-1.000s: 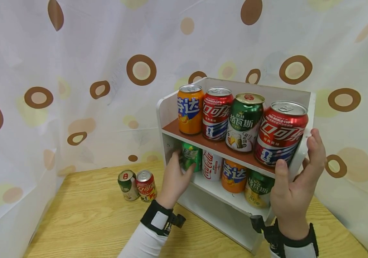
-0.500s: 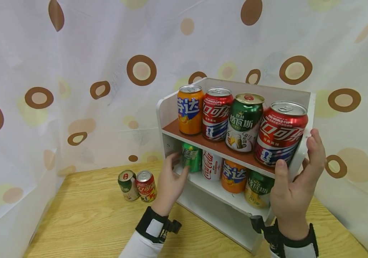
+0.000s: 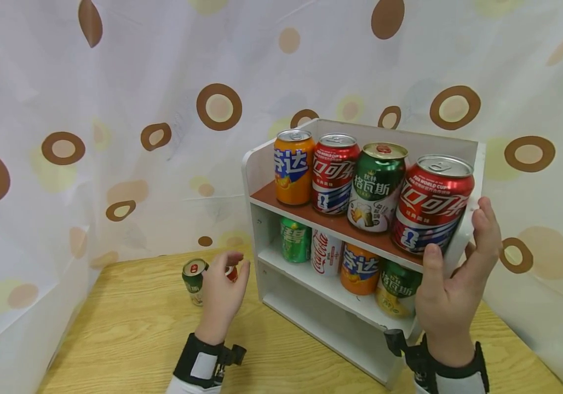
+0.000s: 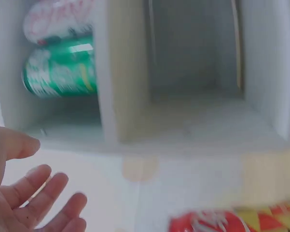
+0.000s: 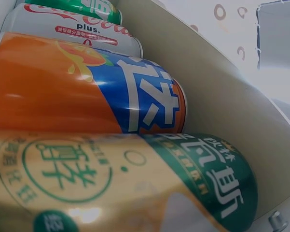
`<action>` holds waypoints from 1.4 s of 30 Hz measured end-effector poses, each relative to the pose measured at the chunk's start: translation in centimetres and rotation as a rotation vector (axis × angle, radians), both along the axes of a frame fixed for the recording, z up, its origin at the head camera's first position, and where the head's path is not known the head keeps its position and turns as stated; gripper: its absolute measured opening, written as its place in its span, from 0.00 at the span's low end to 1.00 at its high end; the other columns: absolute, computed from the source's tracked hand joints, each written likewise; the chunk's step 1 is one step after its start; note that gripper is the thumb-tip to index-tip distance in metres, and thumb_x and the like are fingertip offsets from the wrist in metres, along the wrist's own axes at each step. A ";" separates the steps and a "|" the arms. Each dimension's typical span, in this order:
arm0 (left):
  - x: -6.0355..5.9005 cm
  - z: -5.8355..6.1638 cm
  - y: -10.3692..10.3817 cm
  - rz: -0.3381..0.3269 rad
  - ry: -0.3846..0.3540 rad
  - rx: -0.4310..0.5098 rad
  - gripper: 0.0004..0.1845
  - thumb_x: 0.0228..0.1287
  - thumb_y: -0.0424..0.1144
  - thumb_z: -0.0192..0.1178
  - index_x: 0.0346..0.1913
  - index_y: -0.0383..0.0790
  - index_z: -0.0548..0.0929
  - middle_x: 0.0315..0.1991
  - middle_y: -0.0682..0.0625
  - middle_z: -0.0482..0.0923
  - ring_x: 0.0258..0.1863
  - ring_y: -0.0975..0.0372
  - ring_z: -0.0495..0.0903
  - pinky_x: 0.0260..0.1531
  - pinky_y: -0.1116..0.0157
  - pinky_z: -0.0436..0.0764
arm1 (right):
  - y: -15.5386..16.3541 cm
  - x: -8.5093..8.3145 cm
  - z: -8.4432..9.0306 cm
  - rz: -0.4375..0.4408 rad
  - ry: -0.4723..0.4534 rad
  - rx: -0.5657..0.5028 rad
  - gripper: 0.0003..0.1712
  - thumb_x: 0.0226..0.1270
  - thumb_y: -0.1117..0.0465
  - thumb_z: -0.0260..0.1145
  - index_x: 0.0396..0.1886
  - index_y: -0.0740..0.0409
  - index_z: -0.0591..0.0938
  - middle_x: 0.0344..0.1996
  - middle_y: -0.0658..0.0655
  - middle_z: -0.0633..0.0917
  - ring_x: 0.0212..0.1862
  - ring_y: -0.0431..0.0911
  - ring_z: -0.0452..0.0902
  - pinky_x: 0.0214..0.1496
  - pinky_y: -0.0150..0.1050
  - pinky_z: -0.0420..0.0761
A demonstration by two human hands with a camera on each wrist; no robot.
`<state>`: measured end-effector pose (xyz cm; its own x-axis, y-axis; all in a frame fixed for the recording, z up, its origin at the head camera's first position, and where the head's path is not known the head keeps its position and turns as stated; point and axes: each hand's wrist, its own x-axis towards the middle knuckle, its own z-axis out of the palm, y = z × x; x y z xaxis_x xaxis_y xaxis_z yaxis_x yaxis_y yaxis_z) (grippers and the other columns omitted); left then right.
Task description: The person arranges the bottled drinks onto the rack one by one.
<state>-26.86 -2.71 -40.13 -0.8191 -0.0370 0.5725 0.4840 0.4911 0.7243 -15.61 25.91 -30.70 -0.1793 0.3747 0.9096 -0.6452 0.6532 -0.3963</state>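
My left hand (image 3: 222,295) holds nothing and is in front of a red can (image 3: 231,273), largely hiding it in the head view; its fingers are relaxed and spread in the left wrist view. A green and white can (image 3: 194,282) stands just left of it. My right hand (image 3: 456,293) rests against the right side of the white shelf unit (image 3: 323,323), fingers extended, thumb at the front edge. Beside it on the top shelf is a red cola can (image 3: 433,202). A green soda can (image 3: 296,239) stands at the left end of the middle shelf.
The top shelf also bears an orange can (image 3: 293,169), another red can (image 3: 334,172) and a green can (image 3: 377,186). A white cola can (image 3: 325,251), an orange can (image 3: 359,269) and a gold-green can (image 3: 397,289) stand on the middle shelf. A patterned curtain (image 3: 163,54) hangs behind.
My left hand has withdrawn from the green soda can, leaving it on the middle shelf, and moved left to the cans on the table. My right hand has stayed at the shelf's side.
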 end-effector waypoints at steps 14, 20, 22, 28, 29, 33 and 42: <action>-2.5 -4.4 -2.6 0.110 -0.034 -0.161 0.23 0.63 0.36 0.72 0.56 0.30 0.77 0.52 0.34 0.76 0.54 0.42 0.77 0.51 0.44 0.82 | 0.3 -0.1 -0.3 -0.001 -0.008 -0.002 0.28 0.73 0.62 0.55 0.66 0.73 0.61 0.77 0.63 0.62 0.77 0.55 0.56 0.74 0.40 0.61; -3.2 -6.0 -2.8 0.107 -0.011 -0.230 0.29 0.60 0.37 0.75 0.60 0.29 0.75 0.54 0.33 0.74 0.55 0.42 0.77 0.52 0.45 0.83 | 0.3 -0.1 -0.3 0.013 -0.004 -0.005 0.27 0.73 0.63 0.55 0.65 0.72 0.61 0.77 0.63 0.61 0.78 0.55 0.56 0.75 0.41 0.62; -3.3 -6.3 -2.9 0.109 -0.020 -0.239 0.30 0.61 0.38 0.75 0.61 0.29 0.74 0.55 0.33 0.73 0.56 0.42 0.76 0.52 0.44 0.83 | 0.2 -0.1 -0.2 0.017 0.000 -0.006 0.27 0.73 0.63 0.55 0.65 0.72 0.61 0.76 0.63 0.61 0.78 0.55 0.56 0.75 0.41 0.62; -3.7 -6.7 -2.8 0.116 -0.071 -0.243 0.34 0.62 0.39 0.73 0.65 0.26 0.71 0.58 0.31 0.71 0.59 0.41 0.73 0.56 0.42 0.82 | 0.1 -0.1 0.0 0.018 0.001 -0.008 0.27 0.72 0.65 0.54 0.65 0.73 0.61 0.76 0.63 0.62 0.78 0.55 0.56 0.76 0.41 0.62; -3.7 -6.7 -2.8 0.119 -0.079 -0.248 0.34 0.62 0.39 0.73 0.65 0.26 0.70 0.59 0.31 0.71 0.60 0.41 0.73 0.56 0.42 0.82 | 0.1 -0.1 0.0 0.019 0.001 -0.008 0.27 0.71 0.65 0.54 0.65 0.73 0.61 0.76 0.63 0.61 0.78 0.55 0.56 0.76 0.41 0.62; -4.1 -6.9 -2.8 0.134 -0.100 -0.286 0.38 0.62 0.39 0.73 0.68 0.25 0.67 0.62 0.29 0.71 0.62 0.40 0.71 0.60 0.42 0.79 | 0.1 -0.1 0.1 0.021 0.001 -0.009 0.27 0.71 0.65 0.54 0.65 0.72 0.61 0.76 0.62 0.62 0.77 0.55 0.56 0.76 0.41 0.62; -4.4 -7.5 -2.3 0.172 -0.050 -0.343 0.41 0.56 0.36 0.77 0.67 0.22 0.66 0.61 0.26 0.71 0.63 0.35 0.67 0.63 0.39 0.74 | 0.0 0.0 0.1 0.016 -0.008 -0.011 0.27 0.70 0.65 0.54 0.65 0.72 0.61 0.76 0.62 0.61 0.78 0.55 0.56 0.76 0.41 0.63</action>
<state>-31.23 -5.05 -47.62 -0.8450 0.0100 0.5347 0.3414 0.7798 0.5248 -15.57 25.87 -30.65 -0.1923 0.3813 0.9042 -0.6524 0.6386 -0.4081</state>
